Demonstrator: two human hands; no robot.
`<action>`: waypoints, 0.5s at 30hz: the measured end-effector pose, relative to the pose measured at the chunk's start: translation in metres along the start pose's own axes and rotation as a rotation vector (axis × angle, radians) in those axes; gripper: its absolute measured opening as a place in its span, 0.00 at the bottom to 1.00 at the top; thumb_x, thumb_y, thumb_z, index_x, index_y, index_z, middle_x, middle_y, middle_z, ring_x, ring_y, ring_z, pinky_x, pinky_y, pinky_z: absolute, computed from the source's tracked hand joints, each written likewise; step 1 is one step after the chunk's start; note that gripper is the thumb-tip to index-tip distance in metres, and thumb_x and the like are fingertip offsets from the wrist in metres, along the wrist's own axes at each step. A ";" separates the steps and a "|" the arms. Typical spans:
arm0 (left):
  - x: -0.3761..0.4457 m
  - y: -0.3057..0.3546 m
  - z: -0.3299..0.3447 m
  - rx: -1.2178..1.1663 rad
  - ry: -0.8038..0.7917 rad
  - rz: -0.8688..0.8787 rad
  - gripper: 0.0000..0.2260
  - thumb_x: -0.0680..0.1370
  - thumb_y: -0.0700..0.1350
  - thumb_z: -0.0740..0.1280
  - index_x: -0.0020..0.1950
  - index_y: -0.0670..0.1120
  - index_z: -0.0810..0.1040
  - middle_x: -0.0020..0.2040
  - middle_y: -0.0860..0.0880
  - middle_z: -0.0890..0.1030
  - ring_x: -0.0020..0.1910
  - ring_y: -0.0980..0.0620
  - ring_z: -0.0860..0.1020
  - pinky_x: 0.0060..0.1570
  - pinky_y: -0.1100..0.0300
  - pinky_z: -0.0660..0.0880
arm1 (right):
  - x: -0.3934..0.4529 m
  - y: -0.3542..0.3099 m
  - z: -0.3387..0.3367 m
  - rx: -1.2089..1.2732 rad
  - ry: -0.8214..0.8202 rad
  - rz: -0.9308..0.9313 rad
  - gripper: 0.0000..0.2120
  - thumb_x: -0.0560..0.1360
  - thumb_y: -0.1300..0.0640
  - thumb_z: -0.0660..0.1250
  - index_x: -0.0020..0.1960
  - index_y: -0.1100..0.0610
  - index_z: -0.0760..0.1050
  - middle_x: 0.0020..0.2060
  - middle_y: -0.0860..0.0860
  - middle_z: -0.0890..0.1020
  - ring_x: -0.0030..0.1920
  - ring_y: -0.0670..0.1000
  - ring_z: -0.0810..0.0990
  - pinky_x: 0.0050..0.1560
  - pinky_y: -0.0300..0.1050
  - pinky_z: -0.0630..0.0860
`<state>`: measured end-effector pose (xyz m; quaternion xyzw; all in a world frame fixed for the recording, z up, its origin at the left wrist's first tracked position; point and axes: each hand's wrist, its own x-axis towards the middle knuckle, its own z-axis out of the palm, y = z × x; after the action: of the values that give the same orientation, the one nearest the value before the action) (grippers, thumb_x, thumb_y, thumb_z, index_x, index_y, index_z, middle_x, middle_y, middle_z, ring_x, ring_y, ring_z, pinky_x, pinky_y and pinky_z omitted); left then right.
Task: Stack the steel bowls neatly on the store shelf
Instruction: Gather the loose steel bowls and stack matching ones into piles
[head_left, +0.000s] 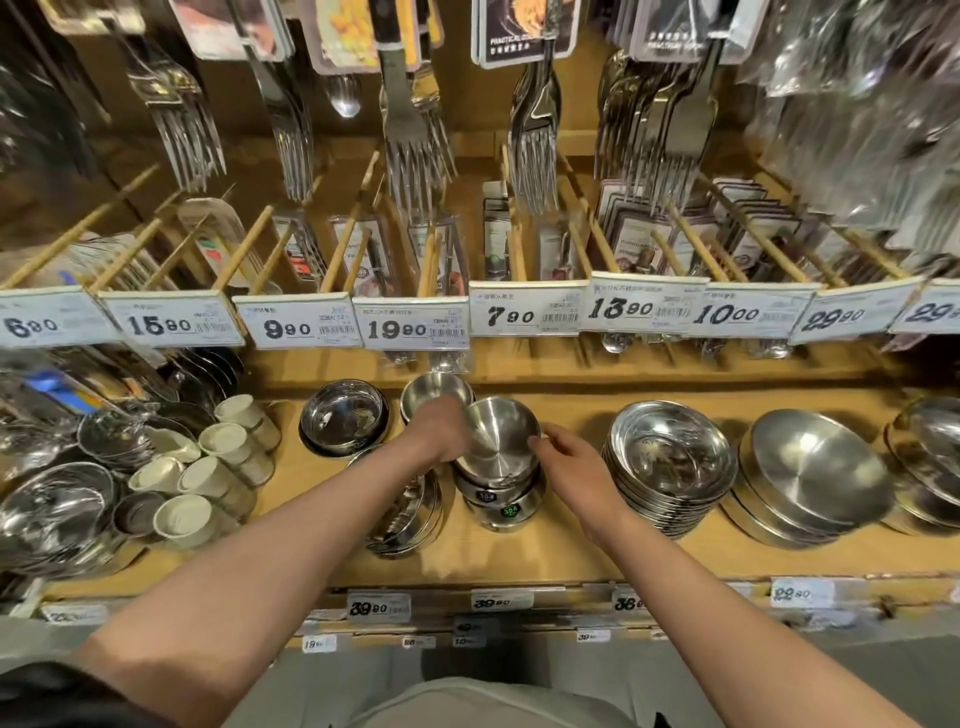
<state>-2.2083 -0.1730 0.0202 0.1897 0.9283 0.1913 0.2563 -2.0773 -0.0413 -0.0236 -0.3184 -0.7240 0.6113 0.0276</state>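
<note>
A brushed steel bowl (501, 441) sits tilted on top of a short stack of like bowls (501, 506) at the middle of the wooden shelf (571, 551). My left hand (441, 431) grips the top bowl's left rim. On the right rim my right hand (569, 460) has its fingertips, loosely curled. Another small steel bowl stack (434, 392) stands just behind my left hand. A shiny bowl (343, 415) lies further left.
Stacks of wide steel bowls (667, 462) (810, 478) fill the shelf to the right. White cups (228, 452) and glass lids (52, 504) crowd the left. Steel plates (410, 514) lean under my left forearm. Hanging forks (535, 140) and price tags (524, 312) sit above.
</note>
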 end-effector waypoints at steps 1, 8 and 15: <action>0.001 0.001 -0.001 -0.004 0.002 -0.010 0.24 0.81 0.41 0.67 0.75 0.37 0.68 0.72 0.39 0.73 0.63 0.41 0.78 0.50 0.60 0.76 | 0.000 -0.001 0.001 -0.019 0.004 -0.005 0.15 0.79 0.49 0.66 0.63 0.50 0.80 0.55 0.48 0.84 0.56 0.49 0.81 0.63 0.49 0.76; 0.003 -0.001 -0.002 0.030 -0.040 -0.016 0.17 0.83 0.46 0.63 0.68 0.37 0.74 0.57 0.40 0.82 0.49 0.44 0.83 0.37 0.60 0.77 | 0.001 -0.003 0.002 -0.208 0.146 0.020 0.09 0.76 0.47 0.69 0.42 0.51 0.77 0.38 0.46 0.83 0.42 0.47 0.80 0.40 0.41 0.71; 0.005 0.000 0.001 0.007 -0.008 0.025 0.15 0.84 0.43 0.62 0.65 0.36 0.76 0.62 0.40 0.80 0.54 0.43 0.82 0.42 0.60 0.75 | -0.004 -0.005 0.002 -0.295 0.198 0.052 0.17 0.77 0.49 0.67 0.32 0.55 0.76 0.32 0.50 0.82 0.37 0.50 0.80 0.41 0.46 0.73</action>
<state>-2.2120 -0.1701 0.0174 0.2029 0.9255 0.1905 0.2568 -2.0773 -0.0450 -0.0183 -0.3963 -0.7912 0.4645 0.0357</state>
